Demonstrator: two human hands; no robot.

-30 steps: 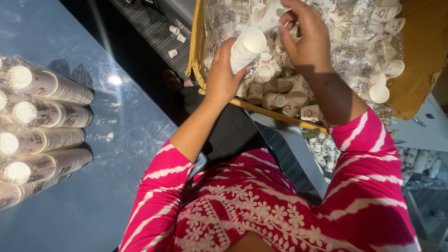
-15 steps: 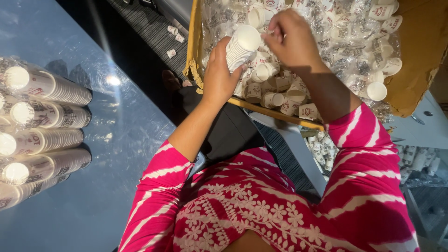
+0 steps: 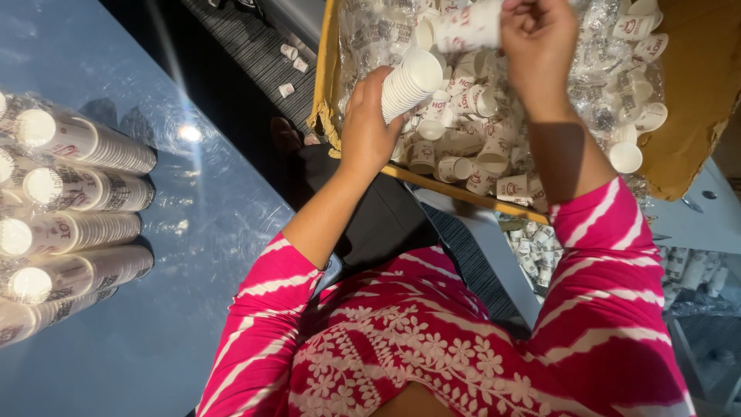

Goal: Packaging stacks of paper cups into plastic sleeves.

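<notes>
Cups: your left hand (image 3: 367,127) grips a nested stack (image 3: 409,81) over the box (image 3: 695,93); your right hand (image 3: 536,42) pinches 1 loose cup (image 3: 467,27). 5 wrapped sleeves (image 3: 85,143) (finished, I'd judge) lie on the table (image 3: 154,324); many loose cups (image 3: 478,147) remain.

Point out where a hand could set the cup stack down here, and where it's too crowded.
Free: the blue table between the wrapped sleeves on its left and the pink sleeve. Crowded: the box is heaped with loose cups, where the left hand holds the stack and the right hand grips one cup.
</notes>
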